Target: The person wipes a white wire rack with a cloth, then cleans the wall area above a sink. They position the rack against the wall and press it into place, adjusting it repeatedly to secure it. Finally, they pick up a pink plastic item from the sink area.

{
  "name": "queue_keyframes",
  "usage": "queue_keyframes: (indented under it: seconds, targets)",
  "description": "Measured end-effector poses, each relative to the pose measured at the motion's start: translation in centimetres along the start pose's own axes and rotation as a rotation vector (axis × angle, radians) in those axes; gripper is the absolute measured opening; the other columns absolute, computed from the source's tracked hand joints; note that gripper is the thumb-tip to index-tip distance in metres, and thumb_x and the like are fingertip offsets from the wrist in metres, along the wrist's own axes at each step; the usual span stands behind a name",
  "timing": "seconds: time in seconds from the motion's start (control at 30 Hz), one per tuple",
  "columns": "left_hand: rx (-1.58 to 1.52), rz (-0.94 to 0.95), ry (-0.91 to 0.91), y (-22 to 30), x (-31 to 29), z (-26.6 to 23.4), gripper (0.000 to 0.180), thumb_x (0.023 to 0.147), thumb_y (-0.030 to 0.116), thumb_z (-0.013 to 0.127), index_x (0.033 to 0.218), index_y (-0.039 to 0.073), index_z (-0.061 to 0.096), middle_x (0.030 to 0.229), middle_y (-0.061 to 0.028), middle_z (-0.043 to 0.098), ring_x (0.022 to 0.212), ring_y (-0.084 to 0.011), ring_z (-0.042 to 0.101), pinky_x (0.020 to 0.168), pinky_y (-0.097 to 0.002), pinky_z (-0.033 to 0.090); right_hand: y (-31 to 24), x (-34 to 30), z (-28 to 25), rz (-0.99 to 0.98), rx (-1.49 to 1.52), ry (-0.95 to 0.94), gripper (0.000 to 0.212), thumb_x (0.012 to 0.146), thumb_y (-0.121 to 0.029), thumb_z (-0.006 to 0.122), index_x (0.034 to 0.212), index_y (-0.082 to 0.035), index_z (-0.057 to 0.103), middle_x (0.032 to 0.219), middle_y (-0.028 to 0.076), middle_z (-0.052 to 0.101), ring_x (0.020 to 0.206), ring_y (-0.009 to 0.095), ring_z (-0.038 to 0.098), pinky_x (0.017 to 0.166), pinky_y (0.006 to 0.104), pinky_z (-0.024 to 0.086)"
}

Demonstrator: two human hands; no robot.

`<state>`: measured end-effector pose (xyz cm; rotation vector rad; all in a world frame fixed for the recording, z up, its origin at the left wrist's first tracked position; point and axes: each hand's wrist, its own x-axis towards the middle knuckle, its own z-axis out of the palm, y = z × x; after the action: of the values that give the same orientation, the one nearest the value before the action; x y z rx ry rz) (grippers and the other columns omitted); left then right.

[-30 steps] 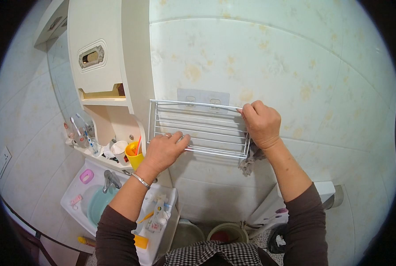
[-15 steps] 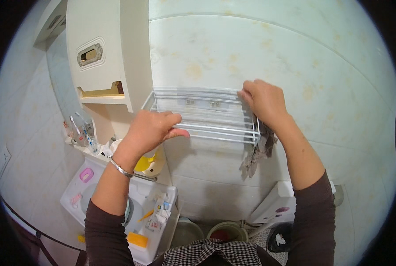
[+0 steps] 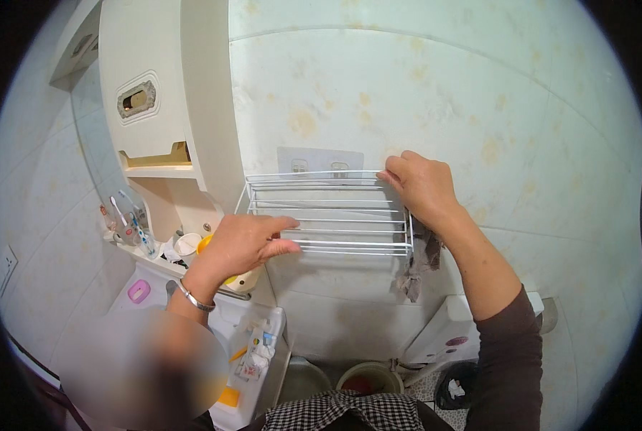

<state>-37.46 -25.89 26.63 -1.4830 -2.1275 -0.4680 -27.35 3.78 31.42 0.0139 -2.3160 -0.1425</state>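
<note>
A white wire rack point(image 3: 328, 210) is held out in front of the tiled wall between my two hands. My left hand point(image 3: 243, 243) grips its front left part, thumb and fingers around the wires. My right hand point(image 3: 423, 185) pinches the back rail near the right corner. A crumpled grey rag point(image 3: 423, 267) hangs below my right hand at the rack's right end; whether those fingers also hold it is hidden. Just behind the rack's back rail, a clear adhesive plate point(image 3: 319, 156) with two hooks is stuck to the wall.
A cream cabinet point(image 3: 210, 93) stands left of the rack. Beneath it are a shelf with toothbrushes point(image 3: 143, 235) and a white washbasin point(image 3: 271, 316) with small items. Lower down are a bucket point(image 3: 396, 377), a white toilet tank point(image 3: 443, 330) and a black bin point(image 3: 456, 388). A blurred patch hides the lower left.
Both hands have lowered the rack along the wall. The hook plate, earlier seen through the rack's wires, now shows mostly above the back rail. The rag has moved down too.
</note>
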Motion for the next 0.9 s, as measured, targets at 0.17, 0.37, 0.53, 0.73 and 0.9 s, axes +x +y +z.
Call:
queue_keyframes:
  seconds: [0.17,0.37,0.53,0.73,0.9]
  targets:
    - [-0.304,-0.118,0.056,-1.2,2.9,-2.4,0.039,0.097,0.044,0.058,0.112,0.010,0.068,0.080,-0.0141,0.068,0.075,-0.0299,0.068,0.067,-0.0360,0.051,-0.2,0.7,0.6,0.071,0.037,-0.008,0.027,0.092,-0.035,0.064,0.081,-0.010,0.065,0.078,0.010,0.063,0.073,0.032,0.063,0.062,0.0441,0.048]
    - [0.200,-0.248,-0.056,-2.4,7.8,-3.0,0.025,0.092,0.029,0.064,0.102,0.006,0.068,0.084,-0.0136,0.070,0.082,-0.0339,0.066,0.070,-0.0417,0.052,-1.3,0.6,0.2,0.177,-0.010,-0.114,0.028,0.091,-0.035,0.065,0.083,-0.009,0.066,0.077,0.011,0.066,0.075,0.033,0.064,0.063,0.0441,0.048]
    - [0.411,-0.128,-0.026,-3.8,9.6,-1.4,0.018,0.087,0.024,0.067,0.091,0.006,0.069,0.082,-0.0144,0.068,0.081,-0.0345,0.065,0.071,-0.0450,0.051,-1.2,0.4,0.2,0.212,0.000,-0.123,0.031,0.091,-0.037,0.066,0.082,-0.007,0.063,0.076,0.012,0.066,0.075,0.033,0.066,0.062,0.0447,0.050]
    - [0.376,-0.215,0.036,-3.9,9.5,-0.5,0.016,0.084,0.024,0.069,0.085,0.008,0.070,0.081,-0.0132,0.068,0.081,-0.0339,0.065,0.070,-0.0452,0.050,-1.5,0.3,0.2,0.196,-0.026,-0.110,0.031,0.091,-0.035,0.067,0.084,-0.007,0.057,0.073,0.012,0.067,0.070,0.033,0.066,0.059,0.0446,0.050]
    - [0.348,-0.245,0.049,-3.8,9.4,-0.6,0.015,0.083,0.024,0.070,0.085,0.009,0.072,0.080,-0.0132,0.068,0.080,-0.0340,0.065,0.069,-0.0453,0.050,-1.2,0.4,0.3,0.074,-0.128,-0.084,0.026,0.091,-0.033,0.066,0.085,-0.009,0.060,0.071,0.010,0.067,0.066,0.031,0.066,0.056,0.0423,0.049]
